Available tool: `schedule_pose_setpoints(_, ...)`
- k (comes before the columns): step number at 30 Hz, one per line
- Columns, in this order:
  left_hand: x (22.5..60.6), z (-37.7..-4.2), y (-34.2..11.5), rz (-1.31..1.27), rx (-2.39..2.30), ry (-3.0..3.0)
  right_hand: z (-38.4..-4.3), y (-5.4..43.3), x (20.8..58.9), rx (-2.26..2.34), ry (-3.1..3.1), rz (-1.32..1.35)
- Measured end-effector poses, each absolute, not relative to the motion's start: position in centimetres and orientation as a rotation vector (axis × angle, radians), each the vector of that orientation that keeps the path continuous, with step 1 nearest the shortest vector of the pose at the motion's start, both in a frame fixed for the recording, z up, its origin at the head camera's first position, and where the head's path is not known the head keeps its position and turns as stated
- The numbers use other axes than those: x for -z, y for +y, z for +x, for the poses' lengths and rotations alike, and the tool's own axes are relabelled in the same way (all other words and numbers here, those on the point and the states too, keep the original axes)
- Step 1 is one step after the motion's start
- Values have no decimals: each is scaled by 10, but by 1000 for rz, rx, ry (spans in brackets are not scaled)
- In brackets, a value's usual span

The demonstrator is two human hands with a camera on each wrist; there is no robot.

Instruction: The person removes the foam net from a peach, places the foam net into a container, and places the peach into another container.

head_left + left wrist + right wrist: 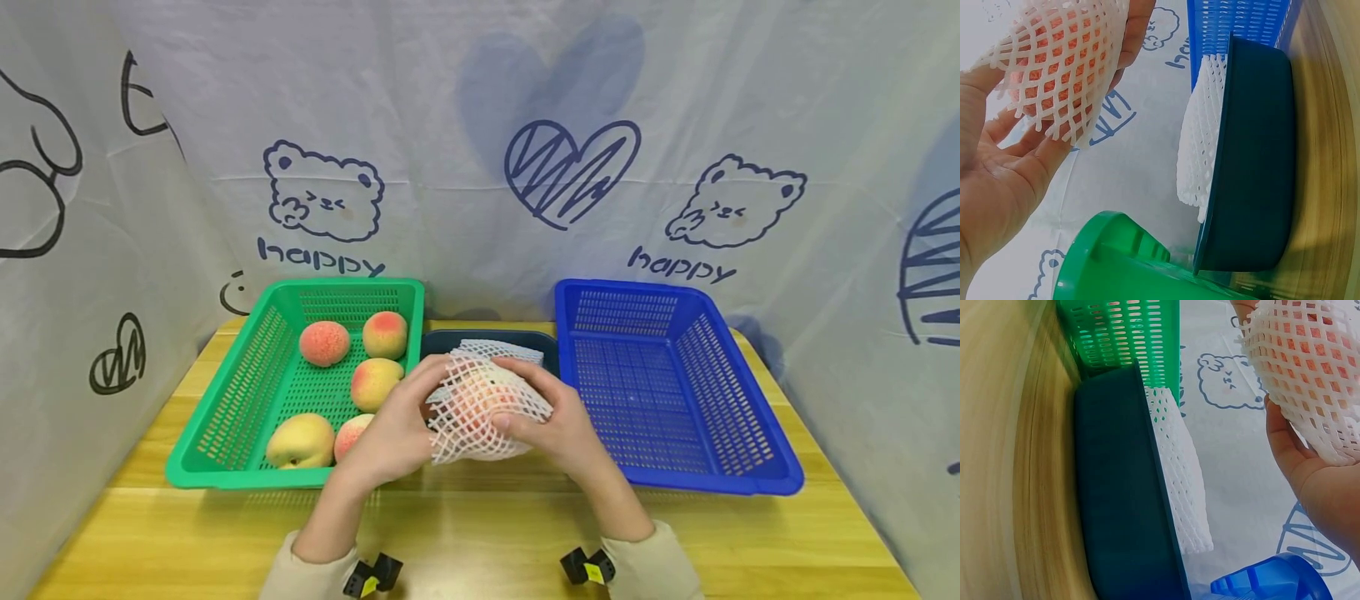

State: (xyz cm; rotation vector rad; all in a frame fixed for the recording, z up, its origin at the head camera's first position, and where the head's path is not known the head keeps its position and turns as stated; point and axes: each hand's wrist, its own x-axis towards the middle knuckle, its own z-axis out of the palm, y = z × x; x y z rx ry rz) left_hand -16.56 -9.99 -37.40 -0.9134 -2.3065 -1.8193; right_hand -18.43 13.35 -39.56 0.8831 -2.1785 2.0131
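Observation:
Both hands hold a peach wrapped in a white foam net sleeve, raised above the table between two baskets. My left hand grips it from the left, the thumb and fingers spread around the net. From the other side my right hand grips it, thumb across the front of the mesh. Reddish peach skin shows through the holes in all views. Just behind the hands, more white foam nets lie in a dark teal bin, sticking up over its rim.
On the left stands a green basket with several peaches in it. A blue basket stands on the right. Both rest on a wooden table, against a printed white curtain.

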Motion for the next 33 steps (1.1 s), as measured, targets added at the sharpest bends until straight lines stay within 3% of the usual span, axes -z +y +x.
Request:
schedule_pose_setpoints(13, 375, -165, -102, -889, 1797, -2260, -183, 138, 392, -2081, -2157, 928)
schedule_pose_setpoints(33, 371, -165, -113, -766, 1712, -2234, -189, 137, 394, -2177, -1905, 784)
